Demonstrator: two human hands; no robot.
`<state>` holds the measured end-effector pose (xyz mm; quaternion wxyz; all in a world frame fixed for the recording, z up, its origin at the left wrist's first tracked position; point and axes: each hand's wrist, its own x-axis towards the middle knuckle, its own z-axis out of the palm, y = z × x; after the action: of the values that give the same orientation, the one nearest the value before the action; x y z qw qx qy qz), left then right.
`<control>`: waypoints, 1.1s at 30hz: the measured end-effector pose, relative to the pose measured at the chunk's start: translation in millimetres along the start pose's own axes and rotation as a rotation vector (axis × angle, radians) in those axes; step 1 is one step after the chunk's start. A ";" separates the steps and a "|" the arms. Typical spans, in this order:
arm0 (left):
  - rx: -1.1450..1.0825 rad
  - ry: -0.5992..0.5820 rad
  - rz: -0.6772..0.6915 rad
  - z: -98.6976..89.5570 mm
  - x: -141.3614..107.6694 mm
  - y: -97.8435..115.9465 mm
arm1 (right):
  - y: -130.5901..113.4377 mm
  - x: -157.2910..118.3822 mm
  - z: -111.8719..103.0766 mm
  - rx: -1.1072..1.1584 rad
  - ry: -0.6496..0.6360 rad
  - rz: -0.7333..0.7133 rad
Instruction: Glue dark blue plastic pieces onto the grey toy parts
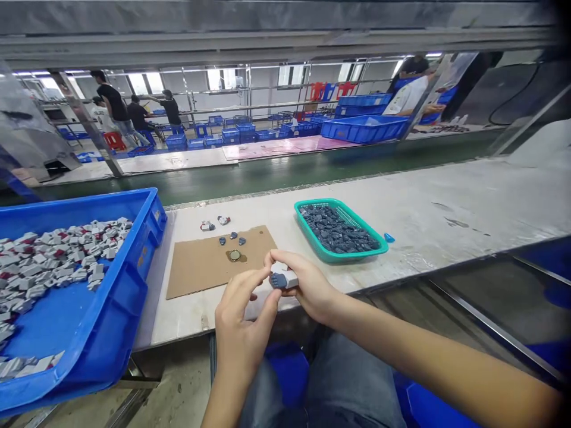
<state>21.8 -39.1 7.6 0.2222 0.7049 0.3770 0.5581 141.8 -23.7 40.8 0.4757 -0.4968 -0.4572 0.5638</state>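
Grey-and-white plastic, a small blocky part [284,278], sat pinched between my two hands just above the near edge of the pale tabletop [446,208]. My right hand [307,285] had its fingers closed around the part, while my left hand [241,324] pressed a dark blue piece against its left end with thumb and forefinger. I judged the fitting step to be under way; seating the piece called for firm, squarely aligned pressure. Beyond lay a brown cardboard sheet [200,267], a teal mesh basket [307,205] of dark pieces and, left, a blue plastic crate [116,297].
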 end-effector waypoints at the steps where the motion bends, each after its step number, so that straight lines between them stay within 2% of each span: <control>1: 0.007 0.001 0.022 1.0 0.7 2.2 | -1.6 -2.9 -1.1 0.032 -0.001 0.015; 9: -0.027 -0.147 0.006 7.1 9.6 3.4 | -1.2 -1.3 -15.6 0.171 -0.030 0.117; 12: -0.032 -0.164 -0.003 11.1 13.1 0.2 | 3.9 6.2 -18.1 0.207 0.005 0.135; 16: -0.019 -0.146 -0.003 16.9 12.2 -8.0 | 13.9 17.3 -16.0 0.293 0.050 0.180; 22: 0.028 -0.059 0.020 22.7 11.8 -26.6 | 22.7 31.6 -7.2 0.370 0.089 0.237; 33: 0.056 0.018 0.015 29.2 18.5 -41.7 | 25.8 48.0 2.3 0.484 0.234 0.207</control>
<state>39.5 4.2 -19.7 0.1948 0.7087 0.3890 0.5553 134.8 20.5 9.5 0.5701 -0.4745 -0.1982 0.6408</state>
